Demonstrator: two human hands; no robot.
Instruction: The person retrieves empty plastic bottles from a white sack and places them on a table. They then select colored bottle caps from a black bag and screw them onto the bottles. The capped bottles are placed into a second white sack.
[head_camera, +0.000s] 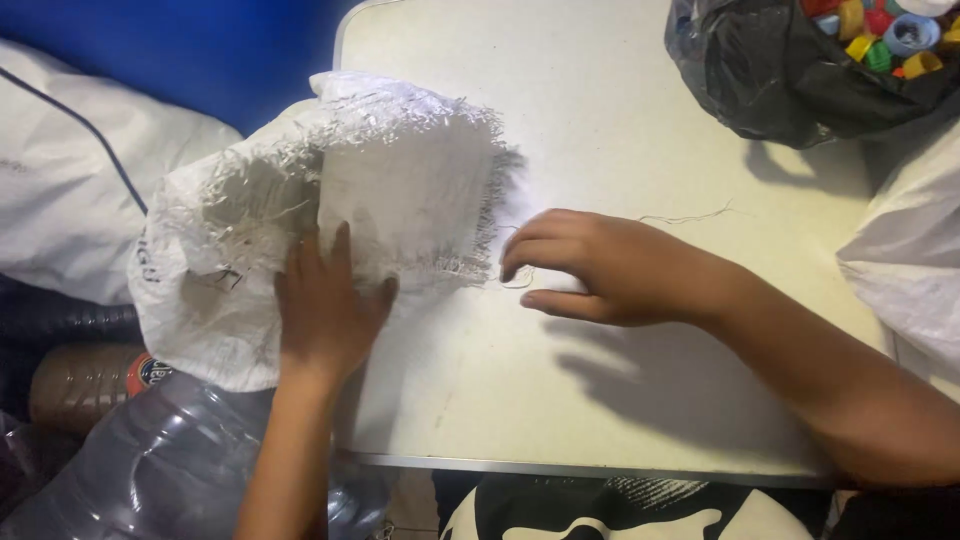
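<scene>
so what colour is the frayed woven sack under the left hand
White, with loose frayed threads along its edge; the woven sack shows best in the head view.

You see a white woven sack (400, 190) with frayed white edges | cream tabletop (600, 100) | black plastic bag (770, 80) of red, yellow, green, blue caps (880, 35) | blue backdrop (200, 50) | brown bottle (85, 385) with a red label

The left hand (325, 305) presses flat on a frayed white woven sack (400, 180); the right hand (610, 268) pinches a loose thread (516, 284) on the table (600, 100).
</scene>
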